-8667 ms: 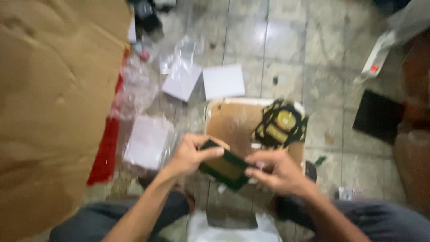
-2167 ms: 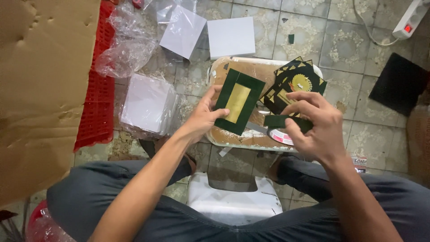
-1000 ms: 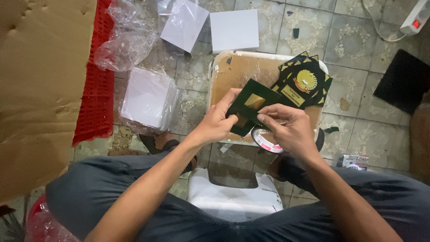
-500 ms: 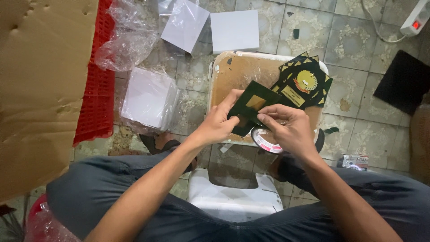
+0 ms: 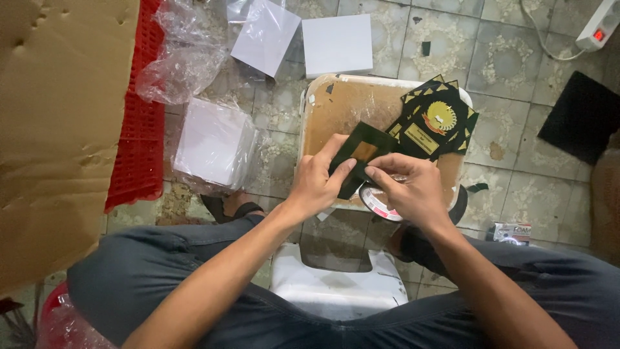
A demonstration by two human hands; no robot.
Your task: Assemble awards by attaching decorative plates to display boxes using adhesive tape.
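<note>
Pinching a dark green card (image 5: 361, 155) with a gold centre: left hand (image 5: 316, 184) clamps its lower-left edge, thumb on top, fingers underneath. Right hand (image 5: 407, 187) has fingertips pressed together on the card's right corner. Card sits tilted above a brown-topped stool (image 5: 336, 106). Just beyond the grip, a stack of black-and-gold plaques (image 5: 436, 123) rests on the stool. Tape roll (image 5: 378, 203) is partly hidden under the right hand. White sheets in plastic wrap (image 5: 210, 148) lie well left.

cardboard sheet (image 5: 58, 129), red crate (image 5: 139, 110), power strip (image 5: 600, 26)
</note>
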